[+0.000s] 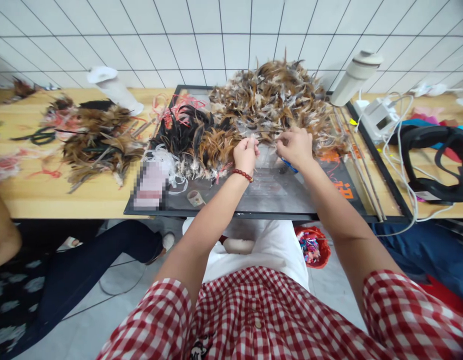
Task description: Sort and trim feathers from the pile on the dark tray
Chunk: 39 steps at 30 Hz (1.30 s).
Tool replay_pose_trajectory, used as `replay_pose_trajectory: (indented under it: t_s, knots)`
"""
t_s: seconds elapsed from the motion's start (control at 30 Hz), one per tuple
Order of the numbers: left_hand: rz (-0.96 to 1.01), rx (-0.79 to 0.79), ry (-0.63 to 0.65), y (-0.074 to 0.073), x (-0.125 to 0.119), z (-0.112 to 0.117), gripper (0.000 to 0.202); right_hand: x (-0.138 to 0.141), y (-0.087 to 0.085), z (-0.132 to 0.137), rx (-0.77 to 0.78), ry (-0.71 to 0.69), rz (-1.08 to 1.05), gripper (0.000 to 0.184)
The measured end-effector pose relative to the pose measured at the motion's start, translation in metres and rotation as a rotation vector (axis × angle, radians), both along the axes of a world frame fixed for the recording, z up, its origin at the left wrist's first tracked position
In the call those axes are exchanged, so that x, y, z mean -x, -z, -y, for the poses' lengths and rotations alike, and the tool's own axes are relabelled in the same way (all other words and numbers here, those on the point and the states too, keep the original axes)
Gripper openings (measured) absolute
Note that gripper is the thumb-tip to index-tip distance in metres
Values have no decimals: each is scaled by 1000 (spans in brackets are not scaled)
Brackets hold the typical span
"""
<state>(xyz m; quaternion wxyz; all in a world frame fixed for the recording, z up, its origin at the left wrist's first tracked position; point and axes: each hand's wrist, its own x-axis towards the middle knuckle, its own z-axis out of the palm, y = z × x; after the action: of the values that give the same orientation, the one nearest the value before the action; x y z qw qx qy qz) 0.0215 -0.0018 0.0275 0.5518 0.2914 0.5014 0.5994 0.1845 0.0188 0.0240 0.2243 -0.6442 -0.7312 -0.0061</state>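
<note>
My left hand (246,152), with a red bead bracelet at the wrist, pinches a thin feather strand over a dark mat (276,200). My right hand (296,146) grips the other end of the same strand, and a blue object (289,164) pokes out under its palm. A big heap of brown and tan feathers (272,97) lies just behind both hands. Darker black and orange feathers (196,137) sit to the left of my left hand.
A second feather pile (94,135) and scissors (38,136) lie on the wooden table at left. A white bottle (355,77), a white device with cables (377,117) and a black strap (437,160) are at right. Another person sits at far left.
</note>
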Motion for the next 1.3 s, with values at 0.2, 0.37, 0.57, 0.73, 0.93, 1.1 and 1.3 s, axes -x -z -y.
replay_pose_trajectory:
  t_s: [0.2,0.37,0.57,0.73,0.93,1.1,1.3]
  knots:
    - [5,7,17,0,-1,0,29,16,17,-41,-95,-179,-60,16]
    - [14,-18,9,3,1,-2,29,12,5,-54,-78,-118,-491,27]
    - [-32,-92,93,13,0,-6,25,-2,4,-21,168,-192,-1180,31]
    - [-74,-268,178,8,1,-1,23,5,20,-2,160,-154,-1295,46]
    - [-96,-223,268,13,5,-2,17,10,16,4,231,-216,-1294,62]
    - [-221,-263,90,19,6,-8,18,7,2,15,172,-205,-1153,64]
    - [-358,-350,75,6,7,0,25,12,-7,27,256,-262,-841,41]
